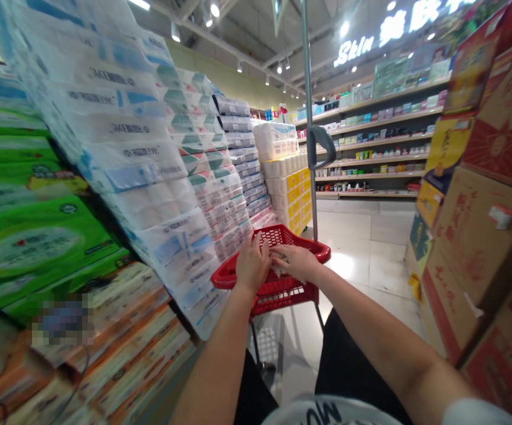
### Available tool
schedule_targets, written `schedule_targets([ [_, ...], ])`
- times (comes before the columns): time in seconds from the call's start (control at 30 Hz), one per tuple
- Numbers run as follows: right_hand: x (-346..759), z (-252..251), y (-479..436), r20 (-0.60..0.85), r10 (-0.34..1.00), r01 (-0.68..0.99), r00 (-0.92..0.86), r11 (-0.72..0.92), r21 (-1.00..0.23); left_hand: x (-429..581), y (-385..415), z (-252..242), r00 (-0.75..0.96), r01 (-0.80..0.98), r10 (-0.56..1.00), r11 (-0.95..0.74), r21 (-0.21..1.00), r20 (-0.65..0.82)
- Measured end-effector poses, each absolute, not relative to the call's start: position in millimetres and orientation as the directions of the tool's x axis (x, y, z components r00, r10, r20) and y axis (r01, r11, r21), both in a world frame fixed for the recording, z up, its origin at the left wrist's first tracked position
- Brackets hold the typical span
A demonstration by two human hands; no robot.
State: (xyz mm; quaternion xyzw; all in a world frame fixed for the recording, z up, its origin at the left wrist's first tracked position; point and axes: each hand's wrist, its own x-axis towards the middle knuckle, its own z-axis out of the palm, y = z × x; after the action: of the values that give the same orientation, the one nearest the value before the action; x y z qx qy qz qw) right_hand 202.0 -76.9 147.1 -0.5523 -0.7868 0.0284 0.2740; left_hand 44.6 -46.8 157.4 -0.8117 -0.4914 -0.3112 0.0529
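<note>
A red plastic shopping basket (pixel 300 243) on a wheeled trolley stands in the aisle in front of me. My left hand (pixel 252 261) rests on the basket's near rim with its fingers together, curled down over the edge. My right hand (pixel 294 262) lies beside it, fingers bent inward and touching the left hand, over the basket's opening. Something small and pale shows between the two hands; I cannot make out what it is. A grey pole with a handle (pixel 320 145) rises from the far side of the basket.
Stacked packs of toilet paper and tissue (pixel 149 177) line the left side, close to my left arm. Red and brown cartons (pixel 486 224) pile up on the right. Shelves of skin-care goods (pixel 380 147) stand at the far end of the shiny tiled floor (pixel 366 248).
</note>
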Motion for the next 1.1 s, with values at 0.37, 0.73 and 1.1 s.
schedule_targets([
  [0.37,200,157,-45,0.241,0.970,0.948,0.008,0.069,-0.311,34,-46,141,0.272,0.960,0.927,-0.280,-0.005,0.260],
  [0.73,212,162,-49,0.065,0.994,0.984,-0.090,0.099,-0.147,35,-50,142,0.232,0.964,0.926,-0.259,0.053,0.298],
  [1.1,207,140,-75,0.373,0.928,0.979,-0.007,0.082,-0.186,37,-53,144,0.201,0.971,0.934,-0.230,0.067,0.295],
])
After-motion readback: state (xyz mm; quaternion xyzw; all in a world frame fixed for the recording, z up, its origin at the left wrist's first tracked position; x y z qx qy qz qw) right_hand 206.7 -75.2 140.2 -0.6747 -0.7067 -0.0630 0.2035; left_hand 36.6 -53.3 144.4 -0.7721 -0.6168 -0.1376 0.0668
